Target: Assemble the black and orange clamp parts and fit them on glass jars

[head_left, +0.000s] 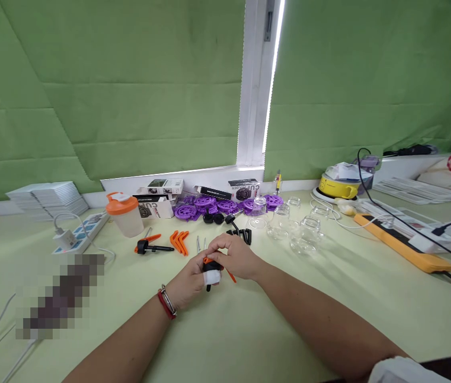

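Observation:
My left hand (188, 283) and my right hand (238, 256) meet over the middle of the pale green table (249, 330). Together they grip a small black and orange tool part (214, 264). My left thumb has a white bandage around it, and a red and silver bracelet circles that wrist. Just beyond the hands lie two thin metal pins (200, 243), a few orange levers (180, 241), a finished black and orange tool (151, 247) and small black pieces (242, 234).
Purple discs (209, 205), clear glass jars (303, 231) and small boxes (161, 187) line the back. An orange-lidded shaker (124, 214) and a power strip (79, 232) stand at left. A long orange-edged board (403, 247), cables and a yellow device (339, 186) sit at right.

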Available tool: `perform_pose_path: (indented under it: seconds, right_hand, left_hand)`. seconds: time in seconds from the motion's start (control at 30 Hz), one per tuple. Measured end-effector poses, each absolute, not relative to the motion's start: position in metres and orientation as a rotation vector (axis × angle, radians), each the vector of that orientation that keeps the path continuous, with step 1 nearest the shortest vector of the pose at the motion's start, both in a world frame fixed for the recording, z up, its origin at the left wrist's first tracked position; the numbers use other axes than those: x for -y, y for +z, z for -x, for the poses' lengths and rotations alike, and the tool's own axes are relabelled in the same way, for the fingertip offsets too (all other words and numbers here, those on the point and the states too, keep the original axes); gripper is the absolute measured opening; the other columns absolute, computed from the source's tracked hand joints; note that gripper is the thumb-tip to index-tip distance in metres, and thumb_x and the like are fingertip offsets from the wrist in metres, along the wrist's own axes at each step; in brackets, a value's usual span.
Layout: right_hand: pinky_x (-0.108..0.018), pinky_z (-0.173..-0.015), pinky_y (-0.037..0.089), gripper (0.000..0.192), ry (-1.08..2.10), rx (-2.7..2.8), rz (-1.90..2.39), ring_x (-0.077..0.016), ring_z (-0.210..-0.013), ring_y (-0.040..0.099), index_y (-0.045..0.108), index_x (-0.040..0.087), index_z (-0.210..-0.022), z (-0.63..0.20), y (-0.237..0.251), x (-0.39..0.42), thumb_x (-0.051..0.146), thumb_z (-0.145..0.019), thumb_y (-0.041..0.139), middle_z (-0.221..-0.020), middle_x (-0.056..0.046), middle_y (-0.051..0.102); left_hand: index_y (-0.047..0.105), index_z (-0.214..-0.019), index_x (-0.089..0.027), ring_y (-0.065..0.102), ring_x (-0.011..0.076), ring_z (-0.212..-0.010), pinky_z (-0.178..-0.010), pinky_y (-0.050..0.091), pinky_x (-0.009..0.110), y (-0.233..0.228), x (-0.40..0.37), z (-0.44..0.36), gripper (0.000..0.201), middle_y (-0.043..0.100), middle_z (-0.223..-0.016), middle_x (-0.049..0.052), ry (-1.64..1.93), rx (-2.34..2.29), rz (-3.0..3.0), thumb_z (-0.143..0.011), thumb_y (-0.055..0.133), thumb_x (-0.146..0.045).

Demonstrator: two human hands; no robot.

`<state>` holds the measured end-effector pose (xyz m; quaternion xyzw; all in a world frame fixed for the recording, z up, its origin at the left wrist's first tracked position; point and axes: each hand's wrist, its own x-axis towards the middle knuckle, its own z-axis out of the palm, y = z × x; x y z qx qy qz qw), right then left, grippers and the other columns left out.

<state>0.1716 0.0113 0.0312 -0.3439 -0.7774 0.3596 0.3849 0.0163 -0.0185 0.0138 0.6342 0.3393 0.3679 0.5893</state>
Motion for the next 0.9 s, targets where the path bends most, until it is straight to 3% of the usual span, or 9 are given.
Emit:
perform_pose_path:
  seconds: [0.2, 0.37, 0.47, 0.6, 0.9]
  right_hand:
    - [-0.036, -0.096, 0.038, 0.024, 0.853, 2.297, 0.791, -0.0207, -0.117, 0.046, 0.068, 0.024, -0.102, -0.182, 0.044, -0.011, 0.023, -0.080, 0.058, -0.120, -0.007, 0.054]
    - [-0.046, -0.102, 0.027, 0.066, 0.732, 2.486, 0.791, -0.0290, -0.129, 0.031, 0.051, 0.028, -0.126, -0.189, 0.049, -0.013, 0.036, -0.065, 0.074, -0.139, -0.009, 0.038]
    - [-0.042, -0.101, 0.029, 0.051, 0.607, 2.481, 0.755, -0.0263, -0.124, 0.038, 0.055, 0.023, -0.119, -0.185, 0.044, -0.014, 0.027, -0.071, 0.070, -0.132, -0.011, 0.047]
    - [-0.035, -0.093, 0.035, 0.026, 0.589, 2.565, 0.637, -0.0205, -0.112, 0.050, 0.060, 0.020, -0.103, -0.182, 0.041, -0.015, 0.013, -0.078, 0.059, -0.116, -0.007, 0.058]
    - [-0.038, -0.096, 0.027, 0.023, 0.295, 2.673, 0.606, -0.0188, -0.106, 0.052, 0.060, 0.022, -0.098, -0.178, 0.030, -0.014, 0.010, -0.079, 0.053, -0.123, -0.006, 0.054]
  left_hand:
    - [0.056, -0.102, -0.017, 0.049, 0.0129, -0.072, -0.067, 0.041, 0.026, 0.008, 0.013, -0.011, 0.033, 0.055, -0.082, 0.002, 0.948, -0.815, -1.443, -0.071, 0.065, -0.024]
    - [0.057, -0.107, -0.020, 0.050, 0.0168, -0.085, -0.076, 0.040, 0.028, 0.007, 0.010, -0.008, 0.036, 0.058, -0.092, 0.003, 1.052, -0.871, -1.423, -0.073, 0.065, -0.029]
    - [0.059, -0.101, -0.019, 0.049, 0.0169, -0.086, -0.077, 0.039, 0.028, 0.008, 0.009, -0.008, 0.030, 0.057, -0.092, 0.003, 1.015, -0.820, -1.448, -0.074, 0.064, -0.030]
    - [0.059, -0.081, -0.016, 0.043, 0.0124, -0.068, -0.065, 0.037, 0.026, 0.007, 0.009, -0.006, 0.021, 0.052, -0.074, 0.000, 0.869, -0.803, -1.486, -0.077, 0.061, -0.037]
    - [0.054, -0.078, -0.018, 0.033, 0.0083, -0.053, -0.048, 0.026, 0.022, 0.013, 0.018, -0.012, 0.026, 0.043, -0.066, -0.003, 0.709, -0.987, -1.569, -0.078, 0.058, -0.043]
